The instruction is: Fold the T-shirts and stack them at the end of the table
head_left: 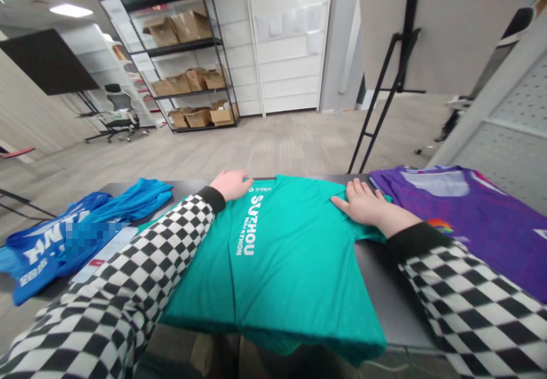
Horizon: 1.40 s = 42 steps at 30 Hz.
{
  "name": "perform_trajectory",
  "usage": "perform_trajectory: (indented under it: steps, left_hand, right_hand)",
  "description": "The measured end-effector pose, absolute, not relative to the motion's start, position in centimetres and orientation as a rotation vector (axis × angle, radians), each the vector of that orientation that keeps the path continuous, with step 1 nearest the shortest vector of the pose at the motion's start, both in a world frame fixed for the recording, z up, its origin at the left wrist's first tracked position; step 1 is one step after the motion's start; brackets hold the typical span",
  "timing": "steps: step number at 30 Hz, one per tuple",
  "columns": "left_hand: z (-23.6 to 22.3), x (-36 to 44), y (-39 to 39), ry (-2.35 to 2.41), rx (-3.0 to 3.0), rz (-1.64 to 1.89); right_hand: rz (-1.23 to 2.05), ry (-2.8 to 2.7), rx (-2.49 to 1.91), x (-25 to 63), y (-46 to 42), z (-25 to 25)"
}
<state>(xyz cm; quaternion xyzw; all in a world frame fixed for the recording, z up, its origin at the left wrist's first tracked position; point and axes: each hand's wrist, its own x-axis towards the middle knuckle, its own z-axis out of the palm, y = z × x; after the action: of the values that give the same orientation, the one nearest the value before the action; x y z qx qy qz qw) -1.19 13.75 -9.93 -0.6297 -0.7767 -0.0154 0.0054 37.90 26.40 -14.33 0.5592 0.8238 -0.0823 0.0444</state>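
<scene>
A green T-shirt [294,265] with white "SUZHOU MARATHON" lettering lies spread over a dark table [384,288], its near edge hanging past the table's front. My left hand [232,185] rests on the shirt's far left part beside the small print, partly hidden by the cuff, its visible fingers stretched out. On the far right, by the sleeve, my right hand [363,201] lies flat on the fabric with thumb and fingers apart. Neither hand is seen gripping cloth. The shirt's left sleeve area is mostly covered by my left arm.
Crumpled blue shirts [81,231] lie at the table's left, beside a pale printed sheet [105,253]. A purple shirt [474,225] is laid out at the right. Beyond stand a black stand [380,94], a shelf rack [183,48] with cardboard boxes, and an office chair [117,111].
</scene>
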Motion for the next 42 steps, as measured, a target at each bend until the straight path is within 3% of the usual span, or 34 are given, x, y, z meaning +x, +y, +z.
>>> perform_trajectory:
  steps: [4, 9, 21, 27, 33, 39, 42]
  left_hand:
    - [-12.9, -7.0, 11.2, -2.677, -1.826, 0.000]
    - [-15.3, -8.0, 11.0, -2.714, -1.733, -0.060]
    - [-15.3, -8.8, 11.2, -2.692, -1.761, -0.154]
    - [-13.9, -7.5, 9.0, -2.353, -1.854, -0.150]
    - [-14.5, -8.4, 3.2, -2.725, -1.719, -0.007]
    - [-13.9, -11.8, -0.3, -2.849, -1.593, -0.195]
    - [-12.6, -13.1, -0.8, -2.921, -1.565, -0.082]
  right_hand:
    - [-0.253, 2.506, 1.715, 37.9, 26.3, -14.2]
    - [-0.230, 2.506, 1.700, 38.3, 26.9, -14.6]
    - [-0.228, 2.487, 1.708, 38.5, 26.9, -14.6]
    - [-0.264, 2.479, 1.726, 38.5, 26.8, -14.6]
    - [-0.238, 2.489, 1.747, 38.4, 26.9, -14.8]
    - [-0.225, 2.529, 1.765, 38.4, 27.1, -15.1]
    - [-0.188, 2.545, 1.769, 38.5, 27.4, -15.4]
